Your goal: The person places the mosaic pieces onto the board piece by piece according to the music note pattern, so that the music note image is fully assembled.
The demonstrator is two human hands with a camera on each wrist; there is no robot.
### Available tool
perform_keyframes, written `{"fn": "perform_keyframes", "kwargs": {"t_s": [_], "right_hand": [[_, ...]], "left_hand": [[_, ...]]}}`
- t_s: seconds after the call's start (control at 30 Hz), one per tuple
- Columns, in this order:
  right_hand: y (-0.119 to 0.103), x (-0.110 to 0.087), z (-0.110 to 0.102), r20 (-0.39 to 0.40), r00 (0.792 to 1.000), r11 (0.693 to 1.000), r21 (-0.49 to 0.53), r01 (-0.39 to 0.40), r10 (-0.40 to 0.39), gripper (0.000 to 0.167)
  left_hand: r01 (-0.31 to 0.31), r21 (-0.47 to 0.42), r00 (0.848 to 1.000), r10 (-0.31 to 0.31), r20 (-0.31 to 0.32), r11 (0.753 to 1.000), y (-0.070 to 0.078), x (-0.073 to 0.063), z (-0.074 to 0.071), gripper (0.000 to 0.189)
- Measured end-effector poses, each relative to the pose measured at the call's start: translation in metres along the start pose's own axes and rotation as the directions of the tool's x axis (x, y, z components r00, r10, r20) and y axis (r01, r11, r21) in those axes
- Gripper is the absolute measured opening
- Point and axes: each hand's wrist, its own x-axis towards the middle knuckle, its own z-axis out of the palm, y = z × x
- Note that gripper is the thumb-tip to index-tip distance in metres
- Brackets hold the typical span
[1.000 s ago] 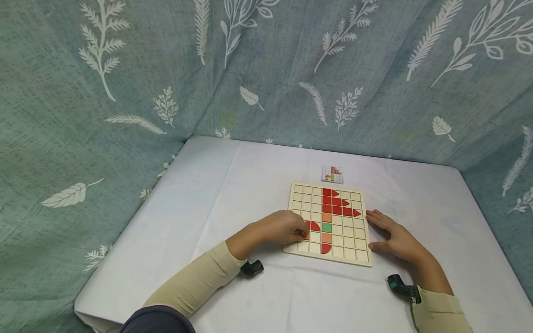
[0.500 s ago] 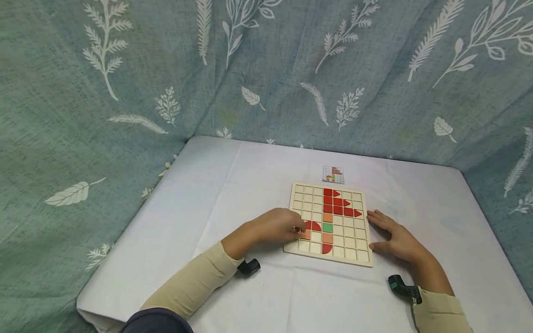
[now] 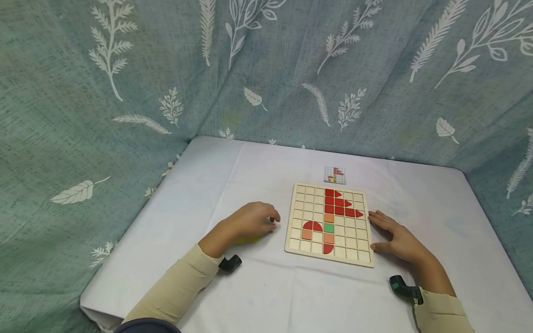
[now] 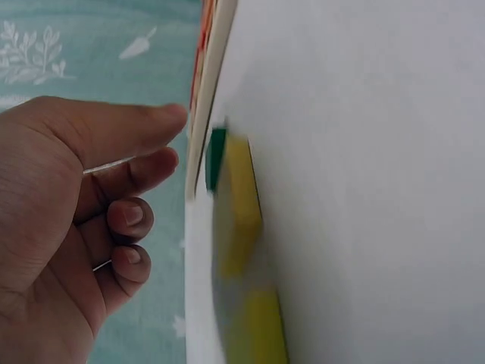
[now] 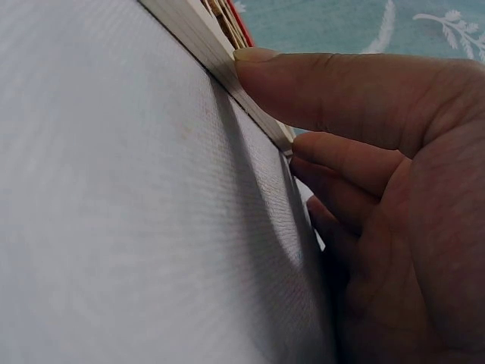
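Observation:
A wooden grid board (image 3: 349, 242) lies on the white table with red, orange and green pieces set in its squares. My left hand (image 3: 251, 219) hovers left of the board, fingers loosely bent and holding nothing. Two yellow pieces (image 3: 254, 239) show partly beneath it. In the left wrist view the yellow block (image 4: 244, 186) and a dark green block (image 4: 216, 159) lie on the cloth just beyond the fingertips. Thumb and fingers of my right hand (image 3: 395, 238) touch the board's right edge, as the right wrist view also shows at the board's side (image 5: 220, 68).
Behind the board lies a small pattern card (image 3: 335, 175) printed with a grid and a coloured figure. White cloth (image 3: 266, 300) covers the table, and a leaf-patterned curtain (image 3: 283, 78) hangs along its back and sides.
My left hand has let go of the orange square, which sits in the board below the red quarter-round, and has moved left off the board. The right hand has stayed put.

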Motion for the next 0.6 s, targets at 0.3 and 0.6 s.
{"fn": "perform_keyframes", "kwargs": {"t_s": [0.3, 0.6], "right_hand": [[-0.002, -0.001, -0.003, 0.008, 1.0, 1.0, -0.01, 0.009, -0.009, 0.088], [-0.003, 0.0, -0.002, 0.01, 1.0, 1.0, -0.007, -0.001, 0.001, 0.089]], "left_hand": [[0.082, -0.025, 0.996, -0.081, 0.026, 0.996, -0.012, -0.02, -0.005, 0.02], [0.083, -0.061, 0.996, -0.08, 0.035, 0.995, -0.019, -0.04, -0.004, 0.025]]}}
